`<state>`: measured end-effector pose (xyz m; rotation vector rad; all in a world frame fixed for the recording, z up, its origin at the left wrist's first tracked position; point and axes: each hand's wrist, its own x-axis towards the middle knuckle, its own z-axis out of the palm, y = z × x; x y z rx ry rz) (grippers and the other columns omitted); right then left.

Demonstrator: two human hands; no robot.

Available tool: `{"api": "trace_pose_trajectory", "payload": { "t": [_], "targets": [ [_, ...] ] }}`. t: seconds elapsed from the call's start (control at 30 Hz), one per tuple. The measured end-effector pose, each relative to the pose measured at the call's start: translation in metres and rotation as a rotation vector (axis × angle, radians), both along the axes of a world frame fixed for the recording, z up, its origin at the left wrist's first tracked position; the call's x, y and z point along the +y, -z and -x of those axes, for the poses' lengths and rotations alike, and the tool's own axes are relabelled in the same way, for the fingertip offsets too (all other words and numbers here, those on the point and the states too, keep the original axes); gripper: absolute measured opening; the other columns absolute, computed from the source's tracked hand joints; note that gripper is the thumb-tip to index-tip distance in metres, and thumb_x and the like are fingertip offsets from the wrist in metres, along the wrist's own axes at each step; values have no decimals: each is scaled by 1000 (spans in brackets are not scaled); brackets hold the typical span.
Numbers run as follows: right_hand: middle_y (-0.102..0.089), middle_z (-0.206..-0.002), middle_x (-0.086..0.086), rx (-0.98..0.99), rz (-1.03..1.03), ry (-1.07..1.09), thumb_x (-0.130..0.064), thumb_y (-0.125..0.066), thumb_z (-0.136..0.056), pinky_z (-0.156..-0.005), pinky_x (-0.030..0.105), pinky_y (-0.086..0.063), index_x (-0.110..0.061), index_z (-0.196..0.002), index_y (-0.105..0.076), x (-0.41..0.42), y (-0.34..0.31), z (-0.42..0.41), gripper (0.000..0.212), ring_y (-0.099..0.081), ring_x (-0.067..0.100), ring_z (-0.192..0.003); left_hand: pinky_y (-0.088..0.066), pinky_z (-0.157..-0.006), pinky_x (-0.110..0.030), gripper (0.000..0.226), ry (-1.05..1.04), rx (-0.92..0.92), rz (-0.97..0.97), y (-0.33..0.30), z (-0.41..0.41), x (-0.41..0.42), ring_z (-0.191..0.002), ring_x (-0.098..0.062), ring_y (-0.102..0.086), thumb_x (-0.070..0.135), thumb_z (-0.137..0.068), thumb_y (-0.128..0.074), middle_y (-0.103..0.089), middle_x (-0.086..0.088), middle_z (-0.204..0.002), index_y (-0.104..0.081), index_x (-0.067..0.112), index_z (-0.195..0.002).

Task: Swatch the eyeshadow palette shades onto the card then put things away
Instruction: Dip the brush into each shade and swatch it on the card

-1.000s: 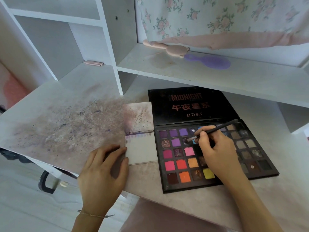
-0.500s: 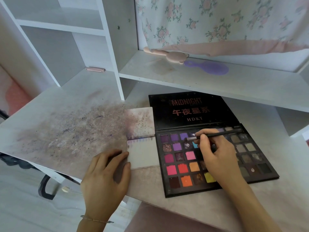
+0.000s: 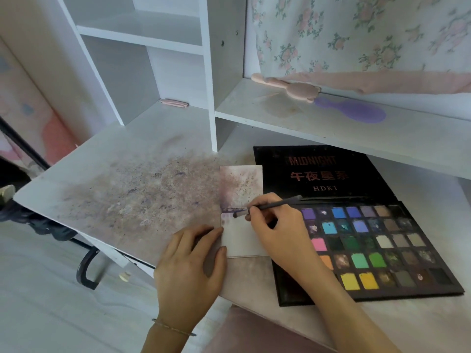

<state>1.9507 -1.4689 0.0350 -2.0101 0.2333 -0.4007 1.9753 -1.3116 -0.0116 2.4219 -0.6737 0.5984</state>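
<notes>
Our right hand (image 3: 277, 233) pinches a thin dark brush (image 3: 267, 206) between thumb and curled fingers, the handle running up and to the right over the knuckles. The bristle tip rests on the card (image 3: 242, 240), just below its upper edge, where a row of faint purple smudges runs across. Our left hand (image 3: 190, 266) lies flat on the desk (image 3: 127, 194) with fingers straight and relaxed; the index fingertip and thumb tip touch the card's left edge, holding it in place. A thin bracelet (image 3: 173, 327) circles that wrist.

The card lies near the front edge of the desk, right beside the palette (image 3: 382, 250), its right part hidden under our right hand. A second card (image 3: 240, 186), stained with speckled powder, sits directly behind the first, touching it. The palette lies open to the right, its black lid (image 3: 318, 174) flat on the desk behind the pans, with "MIDNIGHT" and "HDKT" printed on it. The pans show purples, blues, greens, yellows, pinks and browns.

The desk to our left is covered by a wide patch of dusty purple-brown powder. On the shelf (image 3: 331, 128) above the palette lie a pink brush (image 3: 288, 86) and a purple brush (image 3: 351, 112), touching at their ends, below a floral cloth (image 3: 369, 34). A small pink clip (image 3: 174, 102) lies farther left, at the back of the desk.
</notes>
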Motion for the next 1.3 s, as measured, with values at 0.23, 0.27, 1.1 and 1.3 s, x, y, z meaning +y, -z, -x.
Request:
{"api": "trace_pose_trajectory", "payload": {
  "t": [0.23, 0.27, 1.1, 1.3],
  "targets": [
    [-66, -80, -5, 21, -45, 11, -18, -54, -88, -69, 19, -52, -30, -81, -53, -1, 6, -2, 13, -62, 3, -78, -46, -70, -22, 28, 11, 12, 9, 1, -1, 1, -92, -9, -51, 37, -81, -49, -65, 7, -97, -70, 25, -95],
    [-66, -80, -6, 20, -49, 9, -18, -54, -88, -69, 19, -52, -29, -81, -53, -2, 6, -2, 13, -62, 3, -77, -47, -70, -23, 28, 11, 13, 11, 1, -1, 1, -92, -9, -51, 37, -81, -50, -65, 7, -97, -70, 24, -95],
    [-62, -80, -5, 86, 16, -44, -13, -53, -88, -64, 8, -43, -28, -78, -50, 1, 1, -2, 18, -57, 5, -76, -47, -68, -22, 28, 7, 16, 12, 1, 0, 1, -91, -10, -54, 37, -81, -50, -65, 8, -96, -70, 25, -96],
    [-59, -75, -9, 85, 32, -50, -13, -54, -87, -60, 6, -41, -31, -75, -49, 1, 1, -3, 22, -54, -3, -69, -47, -69, -22, 27, 9, 9, 13, 1, 0, 0, -90, -11, -57, 37, -81, -50, -65, 8, -96, -71, 25, -95]
  ]
}}
